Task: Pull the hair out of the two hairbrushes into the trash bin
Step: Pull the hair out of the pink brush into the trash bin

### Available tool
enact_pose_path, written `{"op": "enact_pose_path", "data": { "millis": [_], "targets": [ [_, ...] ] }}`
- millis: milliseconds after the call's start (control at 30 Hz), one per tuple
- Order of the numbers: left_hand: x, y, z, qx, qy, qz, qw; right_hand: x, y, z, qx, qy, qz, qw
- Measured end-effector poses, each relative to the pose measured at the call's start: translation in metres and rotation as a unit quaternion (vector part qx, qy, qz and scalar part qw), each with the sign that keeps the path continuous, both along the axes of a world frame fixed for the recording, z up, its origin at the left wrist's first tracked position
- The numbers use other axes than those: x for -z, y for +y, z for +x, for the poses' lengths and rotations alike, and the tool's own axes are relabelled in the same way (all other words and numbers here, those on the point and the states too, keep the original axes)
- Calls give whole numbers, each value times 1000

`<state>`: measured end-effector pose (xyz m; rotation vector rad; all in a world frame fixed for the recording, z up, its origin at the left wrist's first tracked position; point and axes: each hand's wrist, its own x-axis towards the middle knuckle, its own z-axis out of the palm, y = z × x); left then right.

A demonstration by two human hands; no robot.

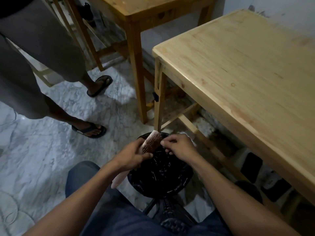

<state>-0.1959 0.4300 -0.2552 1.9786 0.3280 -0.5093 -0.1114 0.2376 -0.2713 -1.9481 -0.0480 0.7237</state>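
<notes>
A pale pink hairbrush [151,142] with a brown bristle pad is held over the black-lined trash bin [170,186] on the floor between my knees. My left hand [131,157] grips the brush around its neck, and the handle sticks out below my wrist. My right hand [177,147] sits at the right edge of the bristle pad with fingertips pinched together against the bristles. Whether hair is between those fingers is too dark to tell. I see only this one brush.
A light wooden table [247,68] stands to the right, close to the bin. A darker wooden table [136,12] is behind it. Another person's legs in sandals [88,130] stand on the marble floor to the left. Dark objects lie under the right table.
</notes>
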Motion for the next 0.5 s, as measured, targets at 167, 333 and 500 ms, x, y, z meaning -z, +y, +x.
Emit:
{"op": "enact_pose_path", "data": {
  "millis": [167, 333, 500],
  "targets": [
    [4, 6, -2, -16, -28, 103, 994, 8, -6, 3, 44, -18, -51, 998],
    [13, 19, -5, -87, -18, 171, 981, 14, -22, 5, 90, -17, -81, 993],
    [6, 14, -6, -64, -33, 176, 982, 11, -18, 2, 28, 18, -88, 996]
  ]
}}
